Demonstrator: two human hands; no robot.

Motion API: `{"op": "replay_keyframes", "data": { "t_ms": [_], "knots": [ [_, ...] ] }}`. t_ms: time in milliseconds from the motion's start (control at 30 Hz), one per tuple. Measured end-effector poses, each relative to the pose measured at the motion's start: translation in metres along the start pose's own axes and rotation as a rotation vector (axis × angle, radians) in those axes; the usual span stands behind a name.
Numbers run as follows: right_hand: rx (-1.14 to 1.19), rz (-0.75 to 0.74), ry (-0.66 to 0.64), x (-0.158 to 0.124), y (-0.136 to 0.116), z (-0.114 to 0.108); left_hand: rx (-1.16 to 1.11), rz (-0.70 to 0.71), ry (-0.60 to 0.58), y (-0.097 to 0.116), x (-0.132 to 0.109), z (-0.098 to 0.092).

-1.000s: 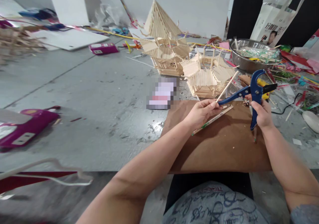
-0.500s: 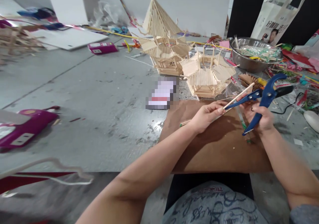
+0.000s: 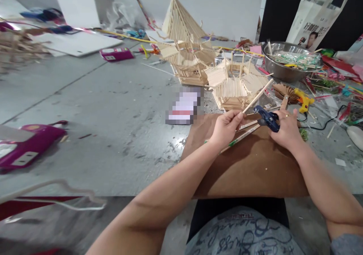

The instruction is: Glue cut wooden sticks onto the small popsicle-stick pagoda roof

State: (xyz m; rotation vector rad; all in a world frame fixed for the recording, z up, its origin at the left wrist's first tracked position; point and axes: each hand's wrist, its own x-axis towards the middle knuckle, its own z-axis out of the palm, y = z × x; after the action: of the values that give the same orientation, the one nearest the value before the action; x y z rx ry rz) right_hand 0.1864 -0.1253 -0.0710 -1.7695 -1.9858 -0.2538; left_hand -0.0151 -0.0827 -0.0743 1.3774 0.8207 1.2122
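**Two hands, both occupied**

The left hand [image 3: 227, 128] is closed in a narrow pinch on a wooden stick [image 3: 257, 97], with thumb and fingertips clamped at its lower end. From that grip the stick rises up and to the right, and its free end shows against the hexagonal stick model [image 3: 232, 90] just beyond.

The right hand [image 3: 287, 131] is wrapped around a blue cutter [image 3: 266, 119], its index finger stretched straight out past the tool. The cutter's head sits just right of the left grip, near the stick's lower part. Contact between the two cannot be confirmed.

Loose sticks [image 3: 244, 136] lie flat directly below the left grip on a brown cardboard sheet [image 3: 249, 168], which spreads under both hands.

A yellow glue gun [image 3: 304, 100] rests just beyond the right hand, and a steel bowl [image 3: 283, 71] stands farther beyond it. A tall stick tower [image 3: 183, 28] stands well beyond the left grip.
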Motion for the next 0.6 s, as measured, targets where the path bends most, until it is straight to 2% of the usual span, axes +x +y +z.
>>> {"op": "replay_keyframes", "data": {
  "t_ms": [167,367,600],
  "knots": [
    [0.028,-0.014,-0.091,-0.002,-0.009,0.002,0.040,-0.005,-0.034,-0.001,-0.002,0.001],
    [0.064,0.084,-0.145,-0.004,-0.012,-0.001,0.129,0.019,-0.080,0.002,-0.005,0.002],
    [0.086,0.046,-0.152,-0.005,-0.015,0.000,0.236,0.051,-0.120,0.006,-0.008,0.005]
  ]
}}
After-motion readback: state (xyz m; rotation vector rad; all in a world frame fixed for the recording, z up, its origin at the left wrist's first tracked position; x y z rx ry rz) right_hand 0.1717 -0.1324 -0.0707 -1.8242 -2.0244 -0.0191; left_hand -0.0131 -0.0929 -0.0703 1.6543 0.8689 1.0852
